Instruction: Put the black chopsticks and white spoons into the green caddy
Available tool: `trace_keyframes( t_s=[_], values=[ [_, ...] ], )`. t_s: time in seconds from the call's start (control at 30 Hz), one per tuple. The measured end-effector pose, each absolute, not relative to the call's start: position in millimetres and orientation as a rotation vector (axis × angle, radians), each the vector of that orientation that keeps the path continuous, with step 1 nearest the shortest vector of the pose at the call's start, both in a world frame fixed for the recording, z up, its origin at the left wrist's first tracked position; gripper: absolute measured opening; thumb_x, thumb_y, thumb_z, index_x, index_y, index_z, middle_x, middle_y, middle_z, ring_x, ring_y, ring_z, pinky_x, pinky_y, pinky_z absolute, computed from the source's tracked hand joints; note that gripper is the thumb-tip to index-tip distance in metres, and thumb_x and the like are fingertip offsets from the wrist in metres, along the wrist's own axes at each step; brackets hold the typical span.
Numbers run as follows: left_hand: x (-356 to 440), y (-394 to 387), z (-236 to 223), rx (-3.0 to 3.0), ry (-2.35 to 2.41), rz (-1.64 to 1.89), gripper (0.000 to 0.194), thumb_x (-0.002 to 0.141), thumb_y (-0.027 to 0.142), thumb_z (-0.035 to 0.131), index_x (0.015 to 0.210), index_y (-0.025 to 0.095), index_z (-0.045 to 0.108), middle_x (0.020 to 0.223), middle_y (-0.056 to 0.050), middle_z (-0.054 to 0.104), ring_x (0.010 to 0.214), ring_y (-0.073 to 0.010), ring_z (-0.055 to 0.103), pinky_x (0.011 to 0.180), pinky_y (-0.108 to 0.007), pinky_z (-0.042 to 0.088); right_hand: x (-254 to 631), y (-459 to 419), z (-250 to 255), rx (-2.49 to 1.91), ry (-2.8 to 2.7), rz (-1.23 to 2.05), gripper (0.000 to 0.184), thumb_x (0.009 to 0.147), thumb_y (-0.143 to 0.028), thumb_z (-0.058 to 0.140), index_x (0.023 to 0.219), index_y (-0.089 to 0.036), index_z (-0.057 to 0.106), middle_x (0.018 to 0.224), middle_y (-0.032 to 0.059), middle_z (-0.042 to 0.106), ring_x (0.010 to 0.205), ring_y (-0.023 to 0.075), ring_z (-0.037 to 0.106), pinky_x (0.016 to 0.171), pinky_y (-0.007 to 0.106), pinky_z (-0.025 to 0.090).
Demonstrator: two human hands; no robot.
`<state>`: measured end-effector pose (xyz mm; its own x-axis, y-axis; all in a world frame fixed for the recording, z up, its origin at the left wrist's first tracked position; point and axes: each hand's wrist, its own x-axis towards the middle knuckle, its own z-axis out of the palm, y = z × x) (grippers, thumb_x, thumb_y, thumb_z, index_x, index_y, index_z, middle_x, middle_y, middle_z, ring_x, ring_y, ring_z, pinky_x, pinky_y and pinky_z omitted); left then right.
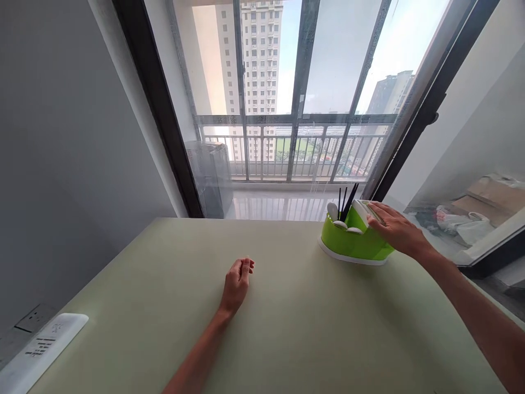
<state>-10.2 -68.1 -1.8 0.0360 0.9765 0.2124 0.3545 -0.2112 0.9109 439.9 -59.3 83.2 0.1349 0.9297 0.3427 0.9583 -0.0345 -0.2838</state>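
Note:
Near the right rear of the table stands a bright green caddy with a white base. Black chopsticks and white spoons stick up from its open left part. My right hand lies over the caddy's white raised top, fingers stretched along it; its underside is hidden. My left hand rests on the table, its fingers curled into a loose fist with nothing visible in it. A gap of table separates it from the caddy.
The pale green table reaches to a glass door at the back. On the left edge lies a white power strip, beside a wall socket. Beyond the glass on the right are cardboard boxes and a white bag.

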Motion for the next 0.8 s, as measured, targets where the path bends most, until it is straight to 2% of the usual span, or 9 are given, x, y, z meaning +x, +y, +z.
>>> trace_keyframes(
  t_s=[0.17, 0.23, 0.3, 0.4, 0.5, 0.6, 0.67, 0.8],
  values=[
    [-9, -69, -1, 1.647, 1.364, 1.188, 0.046, 0.098, 0.058, 0.041, 0.089, 0.021, 0.066, 0.091, -0.006, 0.072, 0.086, -0.0224, 0.067, 0.085, -0.036, 0.050, 451, -62, 84, -1.985, -1.801, -0.145, 0.065, 0.103, -0.050, 0.025, 0.150, -0.011, 0.047, 0.157, 0.0183, 0.043, 0.145, 0.0325, 0.039, 0.114, 0.043, 0.034],
    [-9, -69, -1, 1.653, 1.358, 1.191, 0.046, 0.098, 0.058, 0.042, 0.089, 0.020, 0.067, 0.091, -0.007, 0.072, 0.086, -0.0222, 0.067, 0.085, -0.036, 0.051, 437, -72, 87, -1.938, -1.756, -0.267, 0.061, 0.104, -0.046, 0.027, 0.145, -0.008, 0.051, 0.152, 0.0208, 0.048, 0.148, 0.0322, 0.036, 0.117, 0.045, 0.031],
    [-9, -69, -2, 1.658, 1.350, 1.193, 0.045, 0.098, 0.058, 0.043, 0.089, 0.020, 0.067, 0.092, -0.007, 0.072, 0.085, -0.0222, 0.067, 0.083, -0.036, 0.052, 412, -86, 87, -1.807, -1.677, -0.421, 0.052, 0.103, -0.041, 0.032, 0.140, -0.012, 0.054, 0.148, 0.0188, 0.053, 0.149, 0.0300, 0.034, 0.119, 0.046, 0.028],
    [-9, -68, -2, 1.665, 1.346, 1.187, 0.044, 0.097, 0.058, 0.046, 0.089, 0.021, 0.067, 0.093, -0.008, 0.073, 0.085, -0.0223, 0.068, 0.082, -0.035, 0.052, 364, -106, 71, -1.588, -1.553, -0.439, 0.033, 0.099, -0.035, 0.039, 0.119, -0.023, 0.062, 0.131, 0.0124, 0.064, 0.130, 0.0284, 0.055, 0.113, 0.047, 0.037],
    [-8, -68, -2, 1.690, 1.359, 1.159, 0.043, 0.096, 0.058, 0.046, 0.088, 0.022, 0.067, 0.091, -0.006, 0.073, 0.085, -0.0222, 0.068, 0.082, -0.034, 0.052, 317, -113, 38, -1.464, -1.714, -0.054, 0.021, 0.095, -0.034, 0.044, 0.097, -0.028, 0.064, 0.103, 0.0075, 0.070, 0.100, 0.0270, 0.066, 0.091, 0.042, 0.051],
    [-8, -69, -2, 1.720, 1.376, 1.102, 0.043, 0.097, 0.057, 0.045, 0.087, 0.022, 0.067, 0.085, -0.005, 0.073, 0.081, -0.0216, 0.068, 0.079, -0.033, 0.051, 281, -109, 3, -1.405, -1.785, 0.528, 0.025, 0.093, -0.029, 0.042, 0.094, -0.022, 0.066, 0.091, 0.0044, 0.071, 0.073, 0.0201, 0.065, 0.068, 0.033, 0.051],
    [-7, -69, -3, 1.752, 1.380, 1.065, 0.042, 0.098, 0.056, 0.044, 0.088, 0.023, 0.068, 0.081, -0.003, 0.072, 0.077, -0.0207, 0.068, 0.074, -0.031, 0.051, 265, -106, -13, -1.382, -1.747, 0.765, 0.027, 0.090, -0.028, 0.041, 0.092, -0.019, 0.067, 0.084, 0.0025, 0.070, 0.064, 0.0166, 0.062, 0.062, 0.030, 0.047],
    [-6, -69, -5, 1.850, 1.410, 0.975, 0.041, 0.098, 0.054, 0.044, 0.087, 0.024, 0.069, 0.078, -0.001, 0.071, 0.063, -0.0181, 0.062, 0.062, -0.029, 0.044, 256, -106, -21, -1.398, -1.670, 0.858, 0.028, 0.089, -0.029, 0.044, 0.090, -0.018, 0.069, 0.081, 0.0011, 0.070, 0.061, 0.0142, 0.055, 0.061, 0.027, 0.043]
  ],
)
